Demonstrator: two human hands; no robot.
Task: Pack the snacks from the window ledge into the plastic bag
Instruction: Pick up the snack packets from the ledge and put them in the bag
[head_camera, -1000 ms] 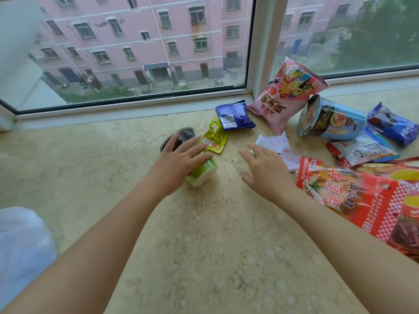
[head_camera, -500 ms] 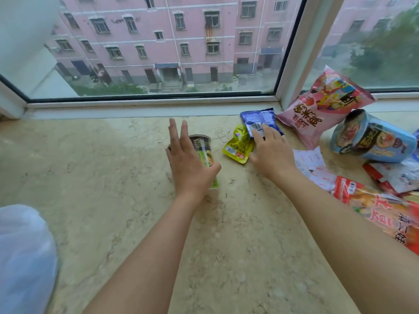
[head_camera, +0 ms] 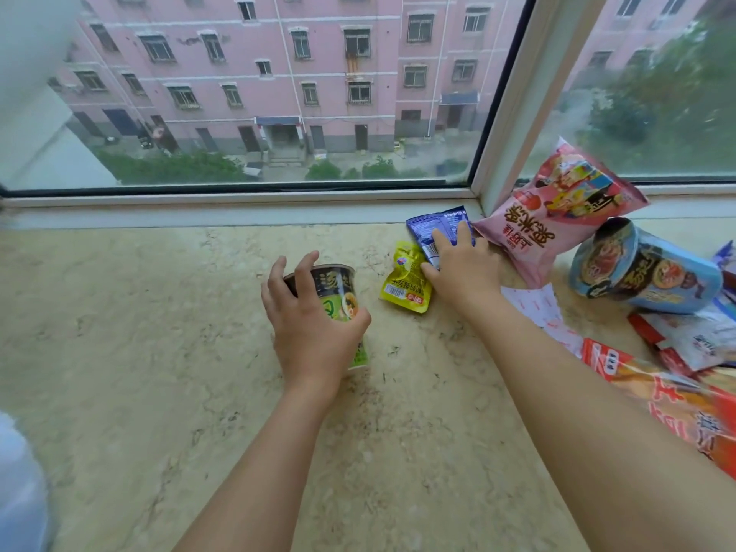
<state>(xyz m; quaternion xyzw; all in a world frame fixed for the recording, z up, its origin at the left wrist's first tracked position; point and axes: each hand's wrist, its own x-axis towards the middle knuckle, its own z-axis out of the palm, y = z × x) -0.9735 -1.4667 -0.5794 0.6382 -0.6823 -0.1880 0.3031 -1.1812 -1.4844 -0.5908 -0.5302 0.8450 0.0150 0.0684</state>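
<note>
1. The green cup (head_camera: 338,304), upright on the ledge (head_camera: 159,352), is gripped round its stiff, light wall by the left hand (head_camera: 310,332).
2. The blue packet (head_camera: 438,229), soft and crinkly, is pressed flat by the right hand (head_camera: 462,268); its edge is best pinched.

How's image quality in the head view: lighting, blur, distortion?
Head view: soft, even daylight from the window, no hard shadows or glare on the ledge. Wide-angle bend shows in the window frame. Centre is sharp: green cup and both hands readable; the red packet at the right edge and the plastic bag at the left are smeared.
</note>
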